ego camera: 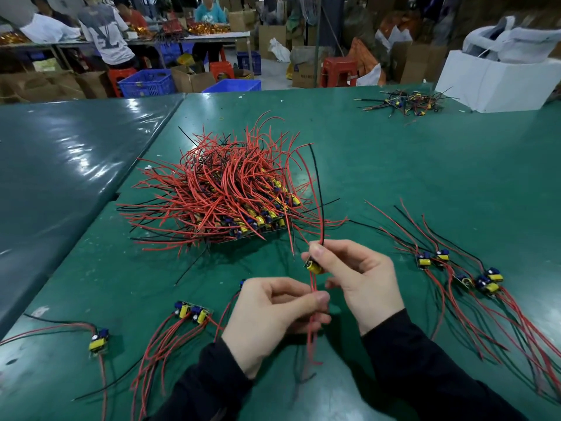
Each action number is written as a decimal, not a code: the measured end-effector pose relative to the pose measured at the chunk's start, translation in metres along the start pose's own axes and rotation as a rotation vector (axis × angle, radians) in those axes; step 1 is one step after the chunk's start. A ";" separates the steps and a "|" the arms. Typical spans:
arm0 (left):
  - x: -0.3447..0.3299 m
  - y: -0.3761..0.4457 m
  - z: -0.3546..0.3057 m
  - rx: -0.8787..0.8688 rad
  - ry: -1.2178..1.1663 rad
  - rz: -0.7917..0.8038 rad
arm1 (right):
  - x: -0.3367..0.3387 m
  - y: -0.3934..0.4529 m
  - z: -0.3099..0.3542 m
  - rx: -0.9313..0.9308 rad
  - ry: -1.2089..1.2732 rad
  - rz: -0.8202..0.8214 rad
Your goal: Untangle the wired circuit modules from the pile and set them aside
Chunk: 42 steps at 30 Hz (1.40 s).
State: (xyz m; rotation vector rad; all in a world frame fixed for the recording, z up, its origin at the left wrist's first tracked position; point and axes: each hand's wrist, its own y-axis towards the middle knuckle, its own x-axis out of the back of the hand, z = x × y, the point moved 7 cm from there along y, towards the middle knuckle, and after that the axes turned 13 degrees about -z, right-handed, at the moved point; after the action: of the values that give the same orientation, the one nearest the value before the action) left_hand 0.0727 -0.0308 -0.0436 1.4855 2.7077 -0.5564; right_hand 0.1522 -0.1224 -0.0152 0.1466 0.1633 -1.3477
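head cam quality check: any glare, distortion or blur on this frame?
Head view: strong white glare on the glossy dark sheet at left; wide-angle bending curves the table edges; the pile and both hands, left hand and right hand, are sharp; background people are soft; shadows are faint.

Both dark-sleeved forearms reaching in from below, close together. Left hand (273,311) lower, palm turned right, thumb and forefinger pinched together. Right hand (358,278) higher, fingers curled, thumb pressed against forefinger near the top.
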 end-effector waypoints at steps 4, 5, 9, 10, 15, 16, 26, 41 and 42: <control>-0.003 -0.001 0.002 -0.001 -0.016 -0.001 | 0.001 0.002 -0.001 -0.016 0.018 -0.003; -0.002 -0.001 0.001 -0.018 -0.028 0.003 | 0.001 0.002 -0.002 -0.026 0.014 -0.002; -0.005 -0.004 -0.007 -0.136 0.045 0.053 | 0.000 0.004 -0.009 -0.078 0.008 0.007; -0.006 -0.005 -0.007 -0.157 0.059 0.061 | 0.001 0.005 -0.010 -0.093 0.019 0.003; -0.007 -0.004 -0.007 -0.138 0.095 0.108 | 0.006 0.007 -0.006 -0.068 -0.031 -0.034; -0.006 -0.003 -0.006 -0.133 0.099 0.106 | 0.009 0.009 -0.003 -0.041 -0.043 -0.057; 0.004 0.001 -0.016 -0.292 0.122 -0.010 | -0.002 0.010 -0.011 -0.142 0.082 0.106; 0.012 0.003 -0.021 -0.225 0.184 0.006 | 0.022 0.027 0.005 0.008 0.196 -0.114; 0.011 0.003 -0.016 -0.093 0.113 0.066 | 0.022 0.027 0.006 0.031 0.187 -0.118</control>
State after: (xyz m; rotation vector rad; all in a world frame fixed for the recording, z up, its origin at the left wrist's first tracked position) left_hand 0.0714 -0.0154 -0.0314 1.6227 2.7122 -0.3493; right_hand 0.1832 -0.1394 -0.0131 0.2936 0.3128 -1.4536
